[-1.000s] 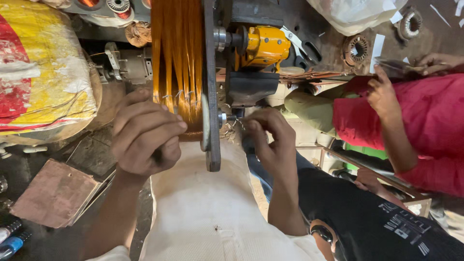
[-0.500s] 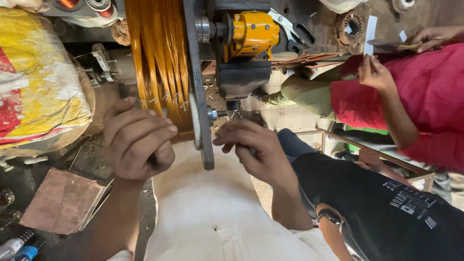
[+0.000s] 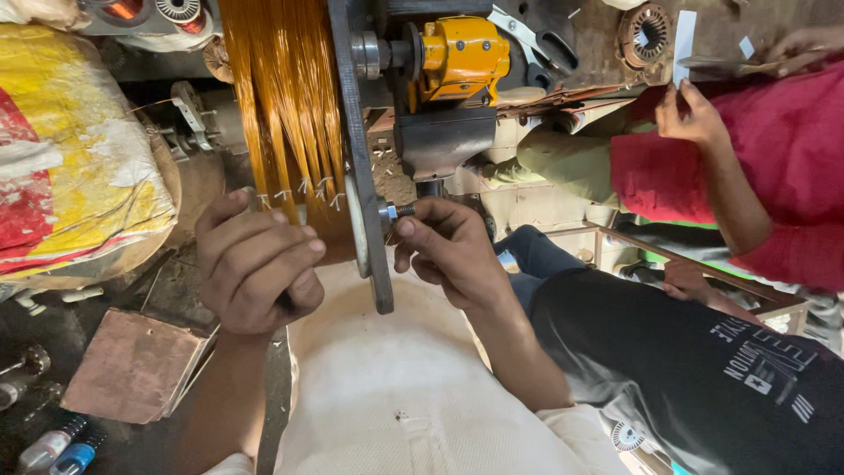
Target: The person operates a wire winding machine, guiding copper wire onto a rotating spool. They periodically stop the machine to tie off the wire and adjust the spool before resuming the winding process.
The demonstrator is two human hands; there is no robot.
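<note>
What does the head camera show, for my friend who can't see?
The right hand pinches a bolt on a dark plate, while the left hand is clenched beside orange wire. Another person in a red shirt works nearby.

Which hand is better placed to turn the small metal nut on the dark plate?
The right hand: its fingertips already touch the small metal nut. The left hand is fisted beside the orange copper wire bundle.

A dark, grimy floor (image 3: 53,347) carries a flat brown cardboard piece (image 3: 132,368); two small bottles (image 3: 54,449) lie just below-left of it, a yellow sack (image 3: 79,149) well above
</note>
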